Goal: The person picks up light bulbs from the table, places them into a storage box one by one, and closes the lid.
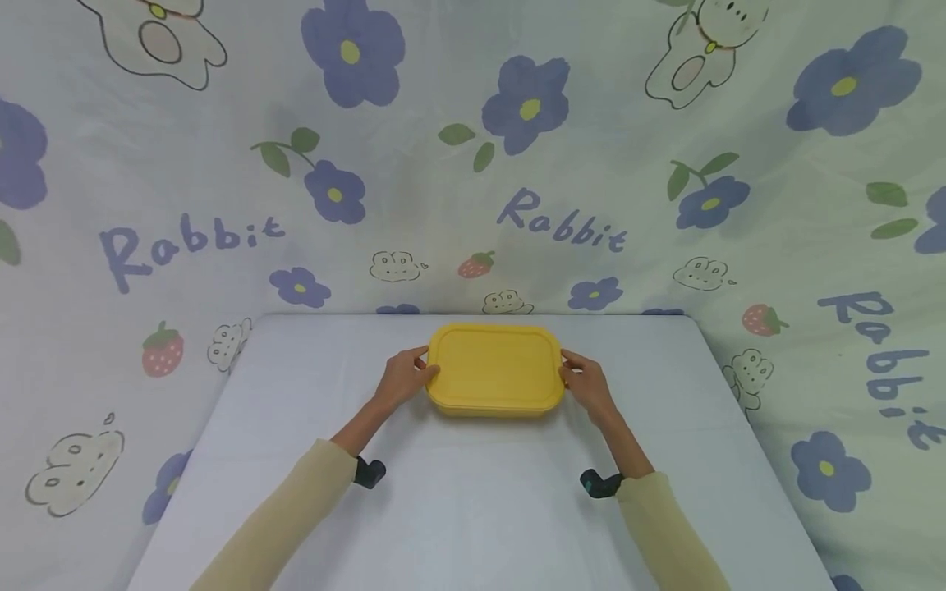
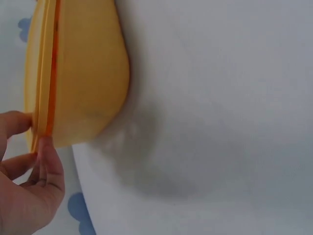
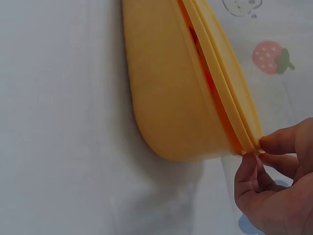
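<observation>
A yellow lidded plastic box [image 1: 495, 369] stands on the white table, toward its far edge. At the box's left end my left hand [image 1: 407, 376] pinches the rim of the yellow lid [image 2: 43, 73] between thumb and fingers. My right hand [image 1: 586, 382] grips the lid's rim the same way at the right end. In both wrist views an orange-red strip shows between the lid and the box body [image 3: 161, 88], which rests on the table. What lies inside the box is hidden.
The white tabletop [image 1: 473, 509] stretches in front of the box and to both sides. Behind and beside it hangs a pale cloth [image 1: 429, 205] printed with flowers, rabbits and strawberries. Dark wrist-worn devices sit at the left wrist [image 1: 369, 472] and right wrist [image 1: 600, 483].
</observation>
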Demonstrator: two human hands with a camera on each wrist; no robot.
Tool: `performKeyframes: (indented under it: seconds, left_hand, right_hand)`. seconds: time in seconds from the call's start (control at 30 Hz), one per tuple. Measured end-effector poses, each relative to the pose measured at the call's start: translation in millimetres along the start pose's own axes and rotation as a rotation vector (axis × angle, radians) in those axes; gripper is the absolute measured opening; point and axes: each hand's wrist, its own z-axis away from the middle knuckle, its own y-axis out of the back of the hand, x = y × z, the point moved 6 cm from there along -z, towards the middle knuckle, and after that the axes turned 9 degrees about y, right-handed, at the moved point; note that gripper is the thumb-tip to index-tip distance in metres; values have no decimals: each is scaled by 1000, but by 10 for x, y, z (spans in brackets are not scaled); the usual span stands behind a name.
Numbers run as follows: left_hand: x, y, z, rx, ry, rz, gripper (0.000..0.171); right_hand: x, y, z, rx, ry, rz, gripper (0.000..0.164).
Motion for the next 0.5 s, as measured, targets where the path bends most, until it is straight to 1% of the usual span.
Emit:
performKeyframes:
  seconds: [0.07, 0.23, 0.33, 0.5]
  left_hand:
    - [-11, -4, -25, -5, -1, -6, 57]
    - [-47, -31, -72, -14, 24, -22, 57]
    - [-55, -44, -81, -21, 43, -30, 58]
    - [-52, -57, -87, -29, 57, -39, 58]
  right_hand:
    - [-3, -4, -29, 4, -7, -10, 48]
    - [-14, -16, -88, 7, -24, -21, 48]
    - [-14, -21, -102, 2, -37, -12, 48]
    - [-2, -27, -94, -2, -57, -16, 47]
